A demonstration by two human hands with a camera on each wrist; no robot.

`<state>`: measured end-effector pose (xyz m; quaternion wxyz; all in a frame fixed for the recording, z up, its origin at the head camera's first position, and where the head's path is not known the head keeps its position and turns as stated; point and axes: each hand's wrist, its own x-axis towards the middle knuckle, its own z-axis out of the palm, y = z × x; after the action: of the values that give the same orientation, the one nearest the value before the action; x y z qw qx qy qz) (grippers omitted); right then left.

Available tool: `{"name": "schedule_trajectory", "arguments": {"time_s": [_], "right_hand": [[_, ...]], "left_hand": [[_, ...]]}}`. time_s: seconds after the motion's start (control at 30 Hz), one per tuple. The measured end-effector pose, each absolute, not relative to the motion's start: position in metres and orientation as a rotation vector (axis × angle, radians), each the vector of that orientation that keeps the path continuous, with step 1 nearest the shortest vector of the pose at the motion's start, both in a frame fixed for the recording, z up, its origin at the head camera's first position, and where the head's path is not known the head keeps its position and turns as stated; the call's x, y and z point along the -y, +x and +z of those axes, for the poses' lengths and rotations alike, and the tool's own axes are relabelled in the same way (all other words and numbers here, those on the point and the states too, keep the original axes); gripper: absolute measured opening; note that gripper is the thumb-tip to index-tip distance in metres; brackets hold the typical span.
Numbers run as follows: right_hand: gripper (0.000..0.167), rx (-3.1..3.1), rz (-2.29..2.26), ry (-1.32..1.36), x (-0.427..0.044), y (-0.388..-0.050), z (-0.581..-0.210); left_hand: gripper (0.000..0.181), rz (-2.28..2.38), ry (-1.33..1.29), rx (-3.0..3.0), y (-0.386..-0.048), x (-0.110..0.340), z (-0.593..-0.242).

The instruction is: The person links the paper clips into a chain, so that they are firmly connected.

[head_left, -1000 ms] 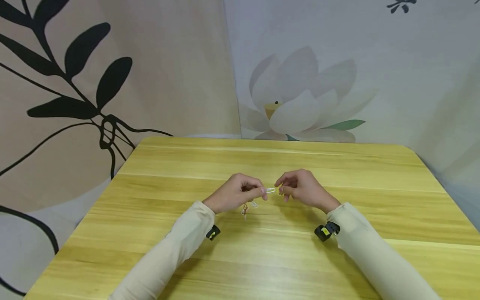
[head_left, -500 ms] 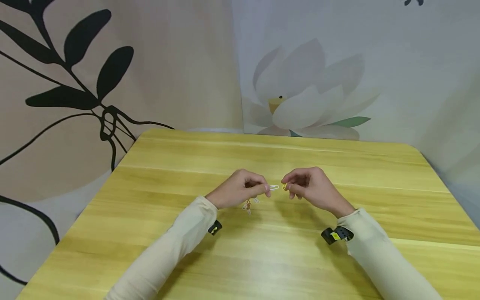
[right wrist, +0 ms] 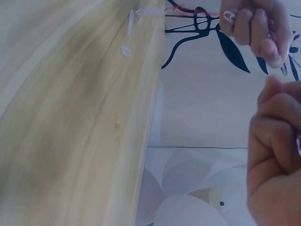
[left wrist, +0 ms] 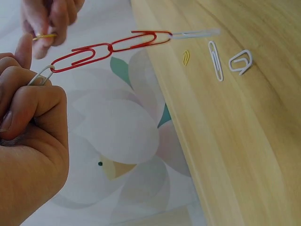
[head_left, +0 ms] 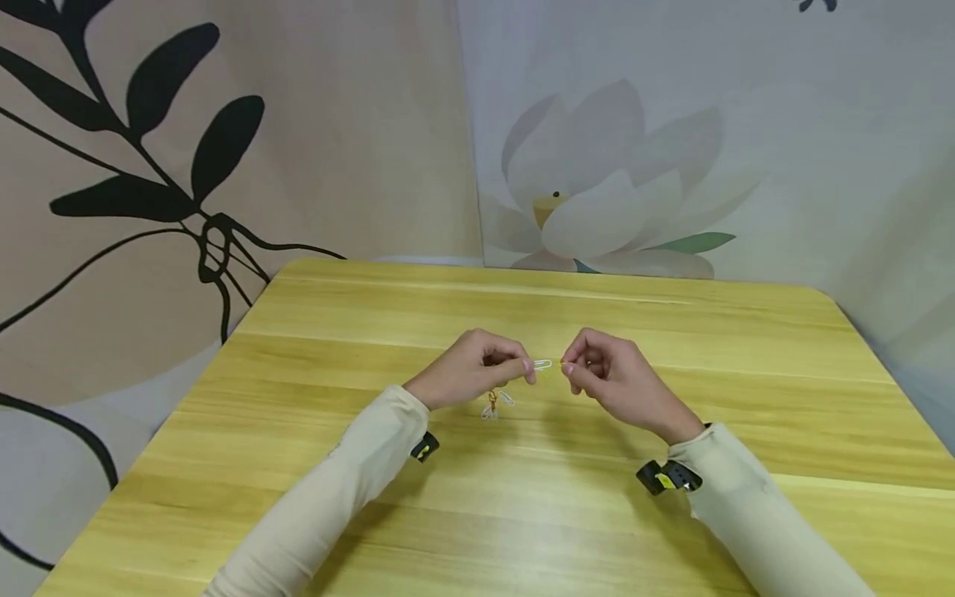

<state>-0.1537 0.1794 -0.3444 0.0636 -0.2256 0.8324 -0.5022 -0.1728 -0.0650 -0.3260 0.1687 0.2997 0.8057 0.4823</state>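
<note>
My left hand (head_left: 477, 369) pinches a white paper clip (head_left: 543, 364) that pokes out from the fingertips toward the right. From its curled fingers hangs a paper clip chain: a white clip (left wrist: 42, 76), two red clips (left wrist: 81, 58) linked together, and a white clip (left wrist: 195, 34) at the end. Just across a small gap, my right hand (head_left: 608, 377) holds a yellow paper clip (left wrist: 45, 36) between thumb and finger; most of that clip is covered by the fingertips. The right wrist view shows the right hand's (right wrist: 277, 146) bent fingers, with its clip hidden.
Loose on the wooden table (head_left: 477, 514) lie a yellow clip (left wrist: 186, 57), a long white clip (left wrist: 216, 61) and a bent white clip (left wrist: 241, 61). Behind the table's far edge hangs a printed cloth with a flower (head_left: 597, 199) and dark leaves (head_left: 227, 145).
The right hand has shifted slightly right and its fingers have turned, so the yellow clip shows less. The left hand keeps its white clip and has risen a little. The head view has tilted slightly.
</note>
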Motion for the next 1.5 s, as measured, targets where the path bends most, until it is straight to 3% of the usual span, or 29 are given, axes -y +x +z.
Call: {"name": "schedule_trajectory", "arguments": {"time_s": [0.5,1.5], "right_hand": [[0.007,-2.451,-1.634,-0.827,-0.172,-0.145,-0.334],[0.019,-2.737,-1.393,-0.988,-0.170,-0.142,-0.340]], "left_hand": [[0.024,1.352,0.867,-2.296,-0.172,0.061,-0.323],[0.019,1.338,0.818,-2.277,-0.171,0.062,-0.326]]}}
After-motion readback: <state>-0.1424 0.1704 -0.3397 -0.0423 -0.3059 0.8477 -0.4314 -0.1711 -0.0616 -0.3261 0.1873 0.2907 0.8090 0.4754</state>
